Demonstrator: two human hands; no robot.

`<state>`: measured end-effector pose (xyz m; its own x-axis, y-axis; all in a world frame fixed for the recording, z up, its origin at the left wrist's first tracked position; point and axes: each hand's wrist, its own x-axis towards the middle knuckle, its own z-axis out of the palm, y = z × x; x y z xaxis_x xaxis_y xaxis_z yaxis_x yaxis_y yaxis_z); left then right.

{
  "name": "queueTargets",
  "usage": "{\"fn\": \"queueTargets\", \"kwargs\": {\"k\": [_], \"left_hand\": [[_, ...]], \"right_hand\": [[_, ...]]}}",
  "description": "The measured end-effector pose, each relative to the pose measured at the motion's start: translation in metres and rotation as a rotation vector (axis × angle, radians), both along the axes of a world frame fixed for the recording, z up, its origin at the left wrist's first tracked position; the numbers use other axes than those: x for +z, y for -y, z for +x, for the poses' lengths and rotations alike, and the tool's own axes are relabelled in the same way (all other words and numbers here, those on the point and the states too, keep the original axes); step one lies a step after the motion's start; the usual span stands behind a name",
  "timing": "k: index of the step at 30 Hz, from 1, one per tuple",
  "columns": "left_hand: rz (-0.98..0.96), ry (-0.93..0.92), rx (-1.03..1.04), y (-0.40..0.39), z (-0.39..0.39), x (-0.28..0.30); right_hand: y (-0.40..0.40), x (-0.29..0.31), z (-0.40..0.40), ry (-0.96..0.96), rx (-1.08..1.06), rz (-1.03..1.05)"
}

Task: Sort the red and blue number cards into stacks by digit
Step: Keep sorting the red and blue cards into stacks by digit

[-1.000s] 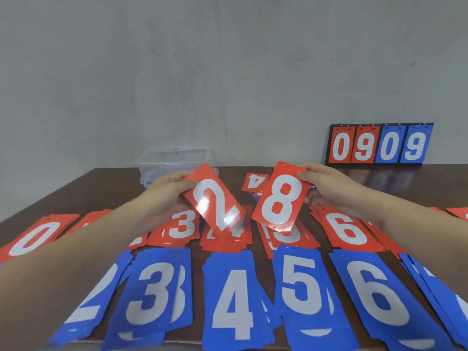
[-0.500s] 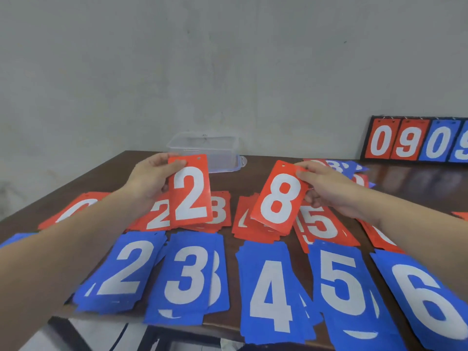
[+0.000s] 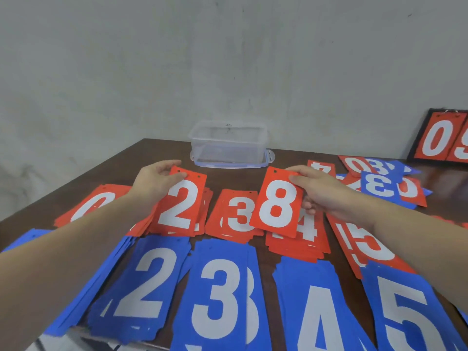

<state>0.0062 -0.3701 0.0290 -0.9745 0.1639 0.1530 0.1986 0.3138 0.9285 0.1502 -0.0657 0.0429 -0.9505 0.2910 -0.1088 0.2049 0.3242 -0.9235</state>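
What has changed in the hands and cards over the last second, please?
The left hand has brought the red 2 card down, from tilted in the air, onto the red 2 stack, still gripping its top edge. The right hand still holds the red 8 card aloft. The stacks are unchanged.

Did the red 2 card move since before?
Yes. The red 2 card came down toward the red 2 stack, gripped by the left hand.

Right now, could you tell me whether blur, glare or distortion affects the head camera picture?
Head view: wide-angle bending stretches the near blue 4 stack; red 8 card and red 2 card read sharply; faint reflections on the table; no glare.
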Motion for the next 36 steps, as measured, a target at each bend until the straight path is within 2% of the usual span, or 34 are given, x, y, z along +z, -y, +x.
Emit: {"fn": "queueTargets", "kwargs": {"k": [11,15,20,27,36], "left_hand": [[-0.738,-0.31,0.029,-0.012,-0.023,-0.028],[-0.687,-0.351,-0.003,-0.025,-0.013,-0.024],[-0.598,-0.404,-0.204,-0.067,0.012,-0.019],[-0.551,-0.525,-0.492,-0.146,0.06,-0.015],[-0.54,-0.582,-0.686,-0.241,0.113,-0.01]], "right_hand": [[-0.026,-0.008,-0.013,0.039,-0.018,0.108],[-0.039,-0.005,-0.006,0.044,-0.033,0.133],[-0.062,-0.003,0.017,0.048,-0.122,0.143],[-0.11,0.008,0.083,-0.032,-0.252,-0.024],[-0.182,0.02,0.18,-0.005,-0.426,0.103]]}}
